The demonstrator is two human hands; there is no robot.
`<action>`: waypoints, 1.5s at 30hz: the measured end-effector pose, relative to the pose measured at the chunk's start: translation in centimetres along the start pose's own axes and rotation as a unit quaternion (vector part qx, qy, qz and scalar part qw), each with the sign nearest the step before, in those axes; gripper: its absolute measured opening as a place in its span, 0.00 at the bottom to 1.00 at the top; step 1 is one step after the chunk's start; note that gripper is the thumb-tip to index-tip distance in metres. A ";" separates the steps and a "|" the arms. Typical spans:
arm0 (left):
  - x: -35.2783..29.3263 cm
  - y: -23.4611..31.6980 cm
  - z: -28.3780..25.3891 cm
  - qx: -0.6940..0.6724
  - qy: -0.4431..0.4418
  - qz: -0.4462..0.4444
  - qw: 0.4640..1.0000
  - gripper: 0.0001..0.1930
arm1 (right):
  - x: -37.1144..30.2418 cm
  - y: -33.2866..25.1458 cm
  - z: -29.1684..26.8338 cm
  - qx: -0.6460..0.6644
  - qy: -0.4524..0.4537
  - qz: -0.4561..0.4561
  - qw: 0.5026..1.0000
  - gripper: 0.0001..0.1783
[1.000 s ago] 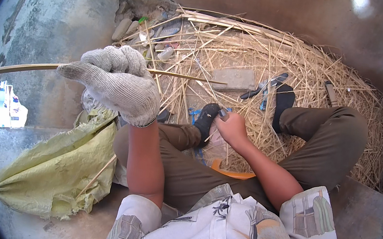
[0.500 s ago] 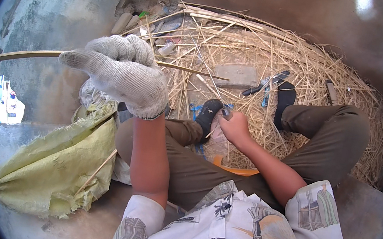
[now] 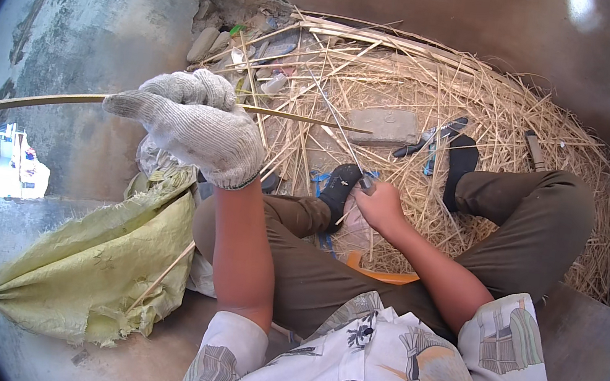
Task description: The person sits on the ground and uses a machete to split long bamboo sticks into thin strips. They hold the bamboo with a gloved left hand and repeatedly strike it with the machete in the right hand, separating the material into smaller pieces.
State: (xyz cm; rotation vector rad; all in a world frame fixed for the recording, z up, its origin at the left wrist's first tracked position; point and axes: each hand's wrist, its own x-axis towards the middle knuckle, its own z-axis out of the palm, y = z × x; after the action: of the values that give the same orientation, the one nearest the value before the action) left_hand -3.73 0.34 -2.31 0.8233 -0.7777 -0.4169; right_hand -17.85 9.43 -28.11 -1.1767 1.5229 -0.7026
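Observation:
My left hand [image 3: 194, 126], in a white knitted glove, is closed around a long, thin bamboo strip [image 3: 43, 101]. The strip bends away to the left edge of the view, and its other end tapers to the right, reaching in front of a brick [image 3: 386, 126]. My bare right hand [image 3: 381, 207] grips a knife [image 3: 335, 123] by its handle, beside my left foot. Its long narrow blade points up and to the left, and its line crosses the strip in the view; whether the two touch I cannot tell.
Bamboo shavings and strips [image 3: 550, 146] cover the floor ahead. A dark-handled tool [image 3: 435, 137] lies by the brick. To my left sits a yellow-green woven sack [image 3: 95, 263]. Stones and litter [image 3: 221, 41] lie in the far corner, beside a concrete wall [image 3: 112, 19].
The whole view has shifted slightly, so everything appears a little farther right and lower. Both hands keep their holds, with hardly any visible movement of the strip or the knife.

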 end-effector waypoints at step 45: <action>1.8 13.6 -8.9 -0.294 -0.221 0.117 0.923 0.29 | -0.4 -3.7 -1.9 -0.026 0.043 -0.100 0.994 0.15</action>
State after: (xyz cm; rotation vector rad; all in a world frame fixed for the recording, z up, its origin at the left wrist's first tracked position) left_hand 4.68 12.13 5.33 0.0621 -1.0825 -0.5915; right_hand -18.48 8.23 -24.14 -1.3666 1.5145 -0.8616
